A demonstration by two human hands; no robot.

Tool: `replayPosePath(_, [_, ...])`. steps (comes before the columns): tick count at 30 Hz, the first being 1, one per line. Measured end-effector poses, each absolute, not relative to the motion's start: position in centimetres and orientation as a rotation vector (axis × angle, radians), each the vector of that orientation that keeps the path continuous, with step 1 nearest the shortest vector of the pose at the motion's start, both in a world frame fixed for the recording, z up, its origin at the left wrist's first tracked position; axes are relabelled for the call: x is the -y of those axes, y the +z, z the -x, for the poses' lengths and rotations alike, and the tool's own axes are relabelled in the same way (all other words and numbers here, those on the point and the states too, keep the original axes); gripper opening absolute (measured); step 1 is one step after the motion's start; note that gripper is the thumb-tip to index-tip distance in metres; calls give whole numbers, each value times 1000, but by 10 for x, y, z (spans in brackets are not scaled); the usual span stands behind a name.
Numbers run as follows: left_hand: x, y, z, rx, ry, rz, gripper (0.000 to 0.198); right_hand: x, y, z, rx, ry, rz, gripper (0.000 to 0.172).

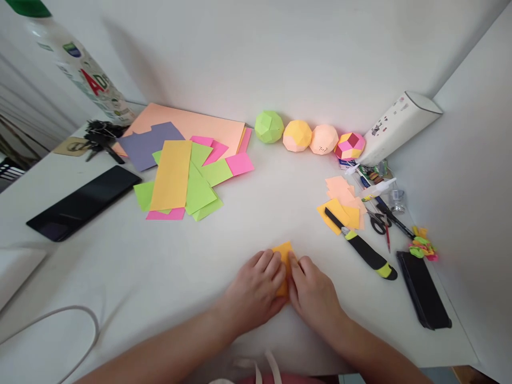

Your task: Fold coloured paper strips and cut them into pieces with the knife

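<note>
Orange paper (285,248) lies on the white table (236,229) between the two hands, its visible length running away from the body, one corner showing beyond the fingertips. Left hand (260,282) covers its left part, fingers curled together, holding it down. Right hand (315,288) meets the right edge, fingers bunched narrow; whether they pinch the sheet, I cannot tell. Both touch it, so neither is nearer. Well apart to the right, a knife (366,252) rests its blade across small orange slips (340,207).
</note>
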State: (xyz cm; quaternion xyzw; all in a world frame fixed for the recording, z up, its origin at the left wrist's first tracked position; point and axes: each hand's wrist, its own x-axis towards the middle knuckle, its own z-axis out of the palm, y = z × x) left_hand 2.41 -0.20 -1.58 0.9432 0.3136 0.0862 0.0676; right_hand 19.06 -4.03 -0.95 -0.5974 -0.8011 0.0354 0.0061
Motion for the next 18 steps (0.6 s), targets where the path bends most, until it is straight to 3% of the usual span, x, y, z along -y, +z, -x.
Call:
replayPosePath(9, [2,-18,-26,-968,320,-2839,49,48,-9,-204,2567,-39,1906,60])
replayPosePath(18, [2,-15,-26,-976,241,-2854,51,46,-9,-233,2613,91,2077,68])
